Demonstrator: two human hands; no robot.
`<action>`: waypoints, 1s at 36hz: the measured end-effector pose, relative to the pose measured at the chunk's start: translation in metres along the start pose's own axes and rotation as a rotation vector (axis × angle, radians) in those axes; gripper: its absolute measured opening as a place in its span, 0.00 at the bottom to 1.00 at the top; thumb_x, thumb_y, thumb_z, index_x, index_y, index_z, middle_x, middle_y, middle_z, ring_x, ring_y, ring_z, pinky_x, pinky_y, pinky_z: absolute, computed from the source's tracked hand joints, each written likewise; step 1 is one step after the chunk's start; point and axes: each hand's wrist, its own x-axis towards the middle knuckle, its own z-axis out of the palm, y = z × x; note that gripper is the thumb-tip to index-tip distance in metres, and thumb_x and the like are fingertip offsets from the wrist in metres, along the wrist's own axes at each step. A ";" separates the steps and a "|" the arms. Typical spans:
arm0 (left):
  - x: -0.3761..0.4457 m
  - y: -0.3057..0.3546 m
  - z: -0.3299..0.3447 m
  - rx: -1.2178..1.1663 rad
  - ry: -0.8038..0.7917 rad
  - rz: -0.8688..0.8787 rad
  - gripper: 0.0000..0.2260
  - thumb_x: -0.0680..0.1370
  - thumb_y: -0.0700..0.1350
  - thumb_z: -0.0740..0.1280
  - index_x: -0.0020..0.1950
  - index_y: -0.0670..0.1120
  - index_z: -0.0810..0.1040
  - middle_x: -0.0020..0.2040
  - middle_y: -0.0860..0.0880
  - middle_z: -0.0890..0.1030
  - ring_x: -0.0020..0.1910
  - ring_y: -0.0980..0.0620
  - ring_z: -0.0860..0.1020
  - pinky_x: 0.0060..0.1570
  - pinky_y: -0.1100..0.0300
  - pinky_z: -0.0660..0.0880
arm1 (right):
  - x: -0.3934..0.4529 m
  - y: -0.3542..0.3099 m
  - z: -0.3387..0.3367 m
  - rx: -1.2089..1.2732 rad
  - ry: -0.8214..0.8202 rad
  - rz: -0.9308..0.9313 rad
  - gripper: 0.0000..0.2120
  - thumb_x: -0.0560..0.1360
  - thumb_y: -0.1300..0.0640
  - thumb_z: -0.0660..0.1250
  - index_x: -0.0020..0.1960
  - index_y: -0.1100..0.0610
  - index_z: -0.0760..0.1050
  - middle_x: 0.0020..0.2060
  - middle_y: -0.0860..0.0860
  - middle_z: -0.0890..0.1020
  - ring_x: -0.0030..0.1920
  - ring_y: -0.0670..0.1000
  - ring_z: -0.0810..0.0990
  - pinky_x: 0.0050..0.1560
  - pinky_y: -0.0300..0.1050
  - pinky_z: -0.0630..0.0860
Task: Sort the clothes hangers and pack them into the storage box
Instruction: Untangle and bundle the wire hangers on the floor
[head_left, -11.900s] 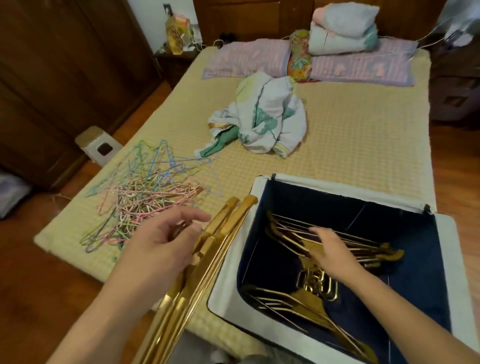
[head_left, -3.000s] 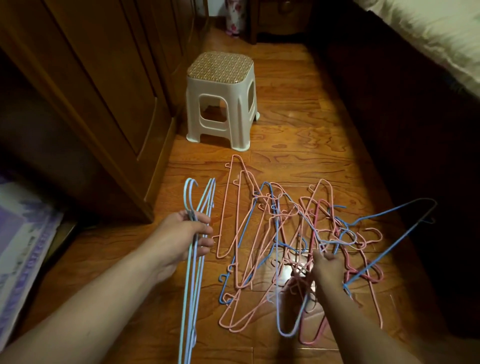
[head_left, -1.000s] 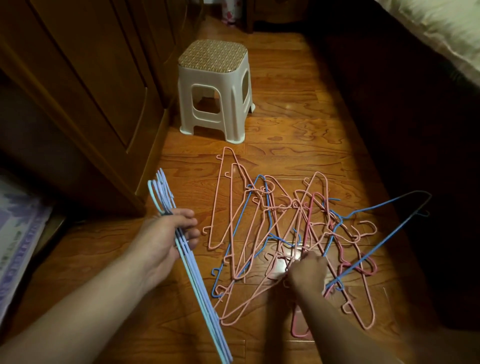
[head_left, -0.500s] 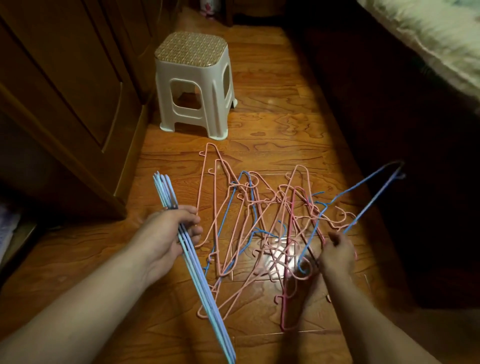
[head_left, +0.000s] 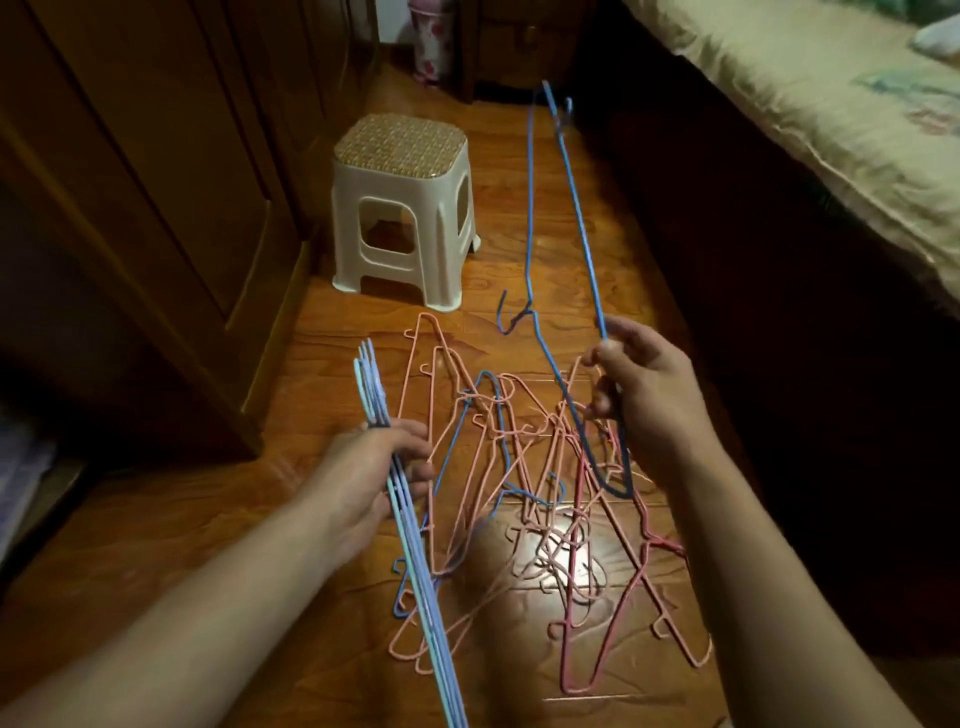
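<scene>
The left hand (head_left: 371, 478) is gripping a bundle of pale blue hangers (head_left: 410, 525), fingers curled round the wires, with the bundle slanting from above the knuckles down toward the bottom edge of the view. The right hand (head_left: 641, 395) is pinching one dark blue hanger (head_left: 571, 218) between thumb and fingers and holding it up over the floor (head_left: 519, 171); its long wire is reaching away toward the far end of the room, and its hook is dangling just above the heap. The heap of pink hangers (head_left: 545, 499), with at least one more blue one threaded through it, is lying tangled on the boards between the two forearms. A white stool (head_left: 402, 208) is standing beyond the heap, and a bed (head_left: 831, 104) is running along the right side. The storage box is not showing in this view.

The step in hand looks like freeing the blue hanger and adding it to the left-hand bundle. To do that well, the lower loop near the right wrist needs to be clearing the pink wires before any swing across, or it is likely dragging others along. Turning the hanger so its hook is pointing the same way as those in the bundle should be keeping the set flat for packing.
</scene>
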 end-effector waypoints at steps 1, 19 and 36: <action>-0.001 0.001 -0.002 -0.007 0.002 -0.001 0.08 0.79 0.31 0.62 0.52 0.41 0.77 0.38 0.44 0.78 0.35 0.48 0.76 0.39 0.57 0.73 | -0.003 -0.002 0.006 -0.032 -0.022 -0.006 0.10 0.82 0.63 0.63 0.62 0.58 0.75 0.39 0.54 0.78 0.23 0.48 0.69 0.24 0.42 0.73; 0.004 0.032 -0.070 -0.106 0.181 0.090 0.10 0.79 0.32 0.60 0.46 0.43 0.78 0.37 0.44 0.79 0.28 0.52 0.78 0.29 0.61 0.74 | 0.010 0.071 0.048 -0.911 0.077 0.041 0.09 0.80 0.63 0.60 0.52 0.62 0.79 0.48 0.63 0.83 0.49 0.64 0.80 0.47 0.51 0.76; -0.005 0.038 -0.054 -0.161 -0.015 0.159 0.21 0.80 0.32 0.58 0.66 0.50 0.78 0.54 0.42 0.84 0.47 0.42 0.86 0.46 0.50 0.80 | -0.075 0.131 0.138 -0.079 -0.443 0.502 0.19 0.82 0.71 0.53 0.64 0.55 0.74 0.22 0.50 0.71 0.17 0.43 0.66 0.19 0.32 0.60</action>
